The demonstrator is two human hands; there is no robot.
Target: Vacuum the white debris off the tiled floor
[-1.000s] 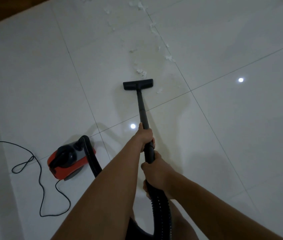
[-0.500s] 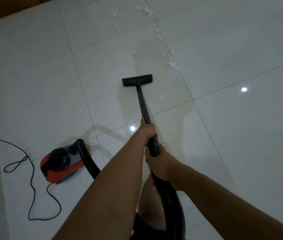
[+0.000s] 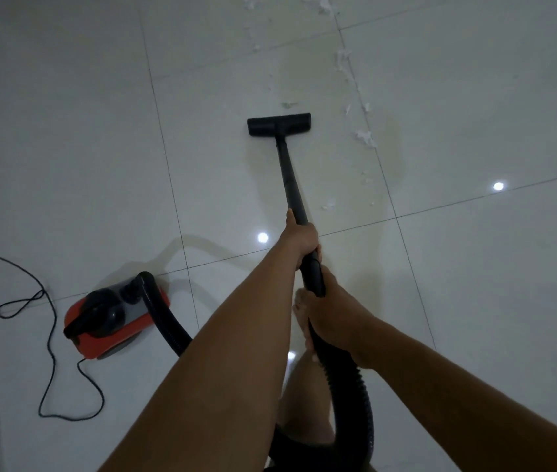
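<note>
Both hands are on the vacuum here. The left hand (image 3: 299, 238) is wrapped around the black wand (image 3: 290, 178), and the right hand (image 3: 329, 315) is clenched on the cuff where the ribbed hose (image 3: 348, 379) joins.

The floor head (image 3: 278, 126) sits flat on the tiled floor (image 3: 100, 131), but most of the white debris (image 3: 364, 137) is off to its right, strung along a grout line. There's more scattered ahead near the top edge. I'd swing the head right and run it along that line, flat and slow, so the fluffy bits get sucked in rather than shoved around.

The stuff looks like torn, wispy scraps, maybe tissue or stuffing (hard to tell), in small clumps plus tiny flecks. The red canister (image 3: 113, 321) and its cord (image 3: 48, 335) sit well back on the left.
</note>
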